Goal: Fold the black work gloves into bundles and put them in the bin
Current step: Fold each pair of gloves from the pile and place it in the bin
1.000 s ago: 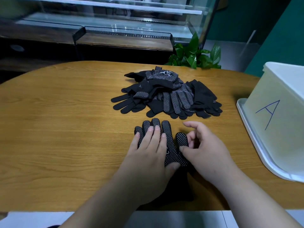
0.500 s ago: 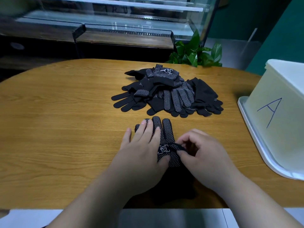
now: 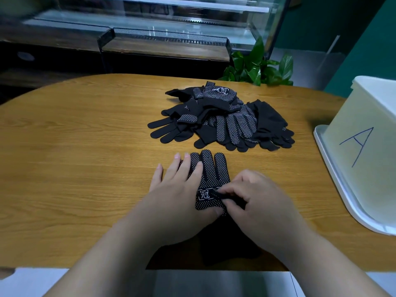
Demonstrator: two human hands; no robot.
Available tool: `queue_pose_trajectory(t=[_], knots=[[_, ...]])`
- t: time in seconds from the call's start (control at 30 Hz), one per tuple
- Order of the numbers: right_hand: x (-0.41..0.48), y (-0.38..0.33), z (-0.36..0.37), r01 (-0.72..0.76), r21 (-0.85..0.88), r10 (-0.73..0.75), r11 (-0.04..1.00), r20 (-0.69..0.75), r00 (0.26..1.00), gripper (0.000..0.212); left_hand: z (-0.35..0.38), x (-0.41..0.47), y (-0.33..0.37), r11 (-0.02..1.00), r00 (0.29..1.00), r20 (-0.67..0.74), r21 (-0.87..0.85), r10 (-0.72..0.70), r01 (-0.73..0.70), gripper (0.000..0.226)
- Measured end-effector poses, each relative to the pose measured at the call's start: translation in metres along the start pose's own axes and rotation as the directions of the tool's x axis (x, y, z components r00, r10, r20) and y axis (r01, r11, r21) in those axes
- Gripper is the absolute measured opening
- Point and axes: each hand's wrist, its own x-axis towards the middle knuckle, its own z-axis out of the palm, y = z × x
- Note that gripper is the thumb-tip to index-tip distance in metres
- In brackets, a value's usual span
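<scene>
A black dotted work glove [image 3: 211,174] lies flat on the wooden table, fingers pointing away from me, a white logo on its palm. My left hand [image 3: 177,194] presses flat on its left side with straight fingers. My right hand [image 3: 252,198] pinches the glove's thumb part and holds it folded across the palm. The cuff end is hidden under my wrists. Farther back lies a pile of black gloves [image 3: 222,121]. The white bin [image 3: 368,151], marked with a blue letter A, stands at the right edge.
The wooden table [image 3: 75,157] has a rounded far edge. A green plant [image 3: 257,67] stands behind it, and a glass display case [image 3: 150,28] runs along the back. The bin sits on a white lid or tray [image 3: 334,174].
My right hand took hold of the glove's thumb and folded it leftward over the palm. My left hand slid slightly left, uncovering the logo. The camera drifted a little closer.
</scene>
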Motion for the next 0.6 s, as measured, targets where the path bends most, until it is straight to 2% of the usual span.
queue_pose_trajectory(t=[0.1, 0.3, 0.43, 0.6], knots=[[-0.001, 0.000, -0.001, 0.040, -0.012, -0.040, 0.999, 0.012, 0.999, 0.018, -0.010, -0.002, -0.012, 0.998, 0.999, 0.040, -0.065, 0.025, -0.022, 0.102], [-0.003, -0.001, -0.003, 0.097, -0.040, -0.094, 0.994, 0.065, 0.993, 0.018, -0.019, -0.001, -0.022, 0.985, 0.998, 0.021, -0.164, 0.061, -0.056, 0.096], [-0.003, -0.001, -0.003, 0.129, -0.054, -0.124, 0.990, 0.085, 0.989, 0.029, -0.017, 0.000, -0.024, 0.971, 0.995, 0.014, -0.219, 0.098, -0.092, 0.089], [-0.006, -0.003, -0.009, 0.179, -0.026, -0.178, 0.983, 0.047, 0.983, 0.028, -0.022, 0.001, -0.023, 0.918, 0.997, -0.058, -0.391, 0.042, -0.061, 0.072]])
